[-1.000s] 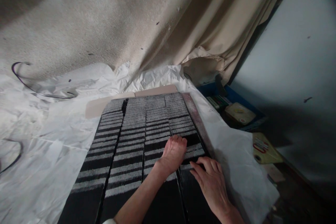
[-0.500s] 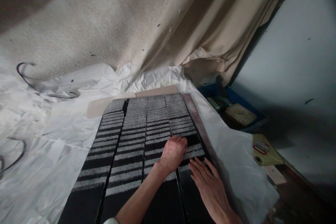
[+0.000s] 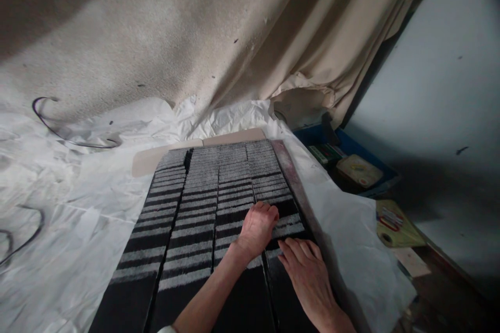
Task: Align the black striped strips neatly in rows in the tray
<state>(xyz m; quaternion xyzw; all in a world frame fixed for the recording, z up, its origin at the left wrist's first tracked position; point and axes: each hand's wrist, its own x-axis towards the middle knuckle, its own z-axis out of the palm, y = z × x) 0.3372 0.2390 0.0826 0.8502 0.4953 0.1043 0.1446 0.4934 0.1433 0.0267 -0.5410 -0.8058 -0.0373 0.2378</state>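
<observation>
In the head view, the black four-column panel (image 3: 191,248), banded with fuzzy grey strips, lies at the near centre on a white sheet (image 3: 365,250). The left hand (image 3: 258,229) is curled closed over the right-hand columns; whether its fingertips pinch anything is hidden. The right hand (image 3: 307,270) lies open just to its right and nearer, fingers slightly bent over the plain black part of the rightmost column, near the panel's right edge. For careful work here, I'd keep the left hand's touch light so the neighbouring grey bands don't smear or lift, let the right hand steady the panel, and keep each band square to the column seams.
</observation>
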